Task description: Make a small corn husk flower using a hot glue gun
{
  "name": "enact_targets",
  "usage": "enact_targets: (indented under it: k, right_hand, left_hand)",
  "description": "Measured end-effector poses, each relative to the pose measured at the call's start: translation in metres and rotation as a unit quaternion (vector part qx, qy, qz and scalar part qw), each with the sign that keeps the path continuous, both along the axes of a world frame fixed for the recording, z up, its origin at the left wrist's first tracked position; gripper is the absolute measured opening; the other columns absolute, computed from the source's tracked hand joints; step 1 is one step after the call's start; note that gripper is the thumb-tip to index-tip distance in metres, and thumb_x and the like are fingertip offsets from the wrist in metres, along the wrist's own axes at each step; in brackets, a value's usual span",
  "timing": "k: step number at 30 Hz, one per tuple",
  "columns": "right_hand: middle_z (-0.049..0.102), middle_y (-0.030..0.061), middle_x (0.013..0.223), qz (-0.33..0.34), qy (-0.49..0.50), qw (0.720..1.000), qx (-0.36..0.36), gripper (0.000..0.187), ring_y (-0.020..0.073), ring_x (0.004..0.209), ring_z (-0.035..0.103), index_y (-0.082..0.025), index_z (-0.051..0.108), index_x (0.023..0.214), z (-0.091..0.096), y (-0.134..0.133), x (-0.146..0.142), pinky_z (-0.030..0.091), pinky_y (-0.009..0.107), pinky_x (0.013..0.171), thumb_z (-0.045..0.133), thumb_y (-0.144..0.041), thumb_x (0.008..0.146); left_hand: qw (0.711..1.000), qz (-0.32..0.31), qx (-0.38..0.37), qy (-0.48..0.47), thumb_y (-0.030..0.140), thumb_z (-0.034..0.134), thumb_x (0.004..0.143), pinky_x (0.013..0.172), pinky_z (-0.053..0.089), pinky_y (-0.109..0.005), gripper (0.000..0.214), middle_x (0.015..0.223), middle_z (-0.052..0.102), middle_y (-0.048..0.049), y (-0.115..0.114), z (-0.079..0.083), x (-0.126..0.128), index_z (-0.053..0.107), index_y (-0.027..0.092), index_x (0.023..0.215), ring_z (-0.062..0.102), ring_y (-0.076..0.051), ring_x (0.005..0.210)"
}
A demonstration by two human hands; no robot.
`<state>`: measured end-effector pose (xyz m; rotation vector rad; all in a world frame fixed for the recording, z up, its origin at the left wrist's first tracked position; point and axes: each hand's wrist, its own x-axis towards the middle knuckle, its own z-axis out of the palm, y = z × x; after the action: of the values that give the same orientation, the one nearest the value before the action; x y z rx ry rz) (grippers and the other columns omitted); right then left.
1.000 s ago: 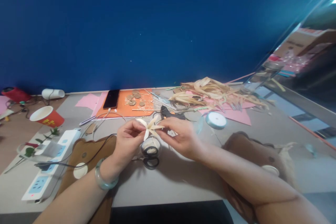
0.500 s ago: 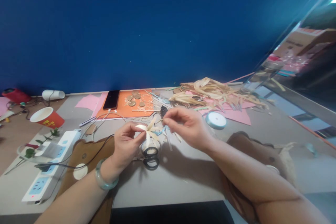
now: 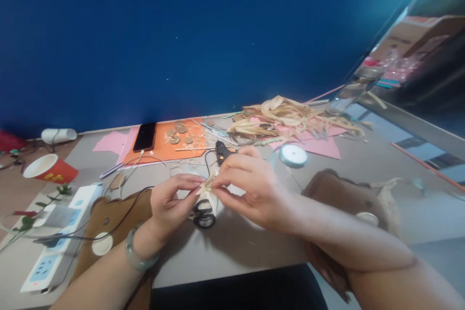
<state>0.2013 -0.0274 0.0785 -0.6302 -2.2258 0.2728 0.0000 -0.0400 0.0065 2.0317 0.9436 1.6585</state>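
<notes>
A small pale flower of dried corn husk strips (image 3: 206, 187) is held up between my two hands above the table. My left hand (image 3: 173, 203), with a bangle on the wrist, pinches its left side between thumb and fingers. From the right, the fingertips of my right hand (image 3: 250, 186) close on one of its strips; they partly hide the flower. Just below it lie black-handled scissors (image 3: 204, 219), their blades out of sight. Behind my right hand rests a black glue gun (image 3: 221, 150), partly covered.
A ribbon spool (image 3: 293, 155) and a heap of dried husks (image 3: 279, 112) lie at the right back. An orange sheet (image 3: 163, 155) bears a phone (image 3: 145, 136) and wooden discs (image 3: 175, 140). At left are a paper cup (image 3: 60, 170) and power strip (image 3: 60, 242).
My right hand has come left and down to the husk flower and now grips it. Before, it was apart, near the glue gun. The view has shifted slightly.
</notes>
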Motion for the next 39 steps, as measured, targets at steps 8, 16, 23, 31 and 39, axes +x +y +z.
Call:
enact_targets:
  k: [8, 16, 23, 31, 39]
  right_hand:
    - [0.063, -0.0004, 0.073, -0.002, 0.000, 1.000, 0.017, 0.012, 0.0101, 0.066, 0.053, -0.016, 0.063, 0.079, -0.0033, 0.0019, -0.0002, 0.028, 0.031, 0.076, 0.055, -0.015, 0.087]
    - [0.061, 0.0003, 0.069, -0.028, -0.037, 0.998, 0.043, 0.020, 0.0108, 0.064, 0.049, -0.016, 0.062, 0.074, -0.0037, -0.0010, -0.0030, 0.027, 0.032, 0.075, 0.051, -0.016, 0.090]
    - [0.062, 0.0011, 0.071, -0.018, -0.056, 0.997, 0.052, 0.020, 0.0112, 0.066, 0.050, -0.015, 0.063, 0.075, -0.0034, -0.0009, -0.0025, 0.026, 0.032, 0.075, 0.049, -0.015, 0.090]
    - [0.061, 0.0017, 0.072, -0.011, -0.099, 0.992, 0.074, 0.019, 0.0123, 0.069, 0.049, -0.014, 0.061, 0.074, -0.0025, -0.0006, -0.0008, 0.024, 0.033, 0.075, 0.048, -0.012, 0.088]
    - [0.054, 0.0006, 0.071, 0.019, -0.144, 0.983, 0.110, 0.016, 0.0124, 0.068, 0.040, -0.014, 0.058, 0.076, 0.0001, 0.0034, 0.0029, 0.023, 0.033, 0.074, 0.048, -0.010, 0.087]
  left_hand:
    - [0.999, 0.011, 0.035, 0.016, 0.000, 0.068, 0.071, 0.068, 0.058, -0.027, 0.020, 0.081, 0.075, -0.0038, -0.0016, 0.0034, -0.0008, 0.065, 0.018, 0.080, 0.072, -0.018, 0.077]
    - [0.999, 0.004, 0.028, 0.019, 0.001, 0.068, 0.072, 0.068, 0.059, -0.028, 0.021, 0.083, 0.075, -0.0047, -0.0011, -0.0027, -0.0039, 0.066, 0.018, 0.082, 0.072, -0.019, 0.079]
    - [0.999, 0.015, 0.011, 0.028, 0.008, 0.071, 0.072, 0.065, 0.058, -0.029, 0.012, 0.080, 0.075, -0.0071, -0.0013, -0.0027, -0.0049, 0.068, 0.017, 0.079, 0.072, -0.020, 0.074]
    - [1.000, -0.006, 0.006, 0.025, 0.002, 0.069, 0.071, 0.067, 0.058, -0.026, 0.017, 0.081, 0.075, -0.0050, 0.0002, -0.0005, -0.0034, 0.067, 0.017, 0.080, 0.072, -0.017, 0.075]
    - [0.999, 0.004, -0.043, 0.024, 0.009, 0.069, 0.073, 0.058, 0.057, -0.024, 0.008, 0.075, 0.075, -0.0055, -0.0015, 0.0045, -0.0007, 0.066, 0.017, 0.071, 0.071, -0.018, 0.068]
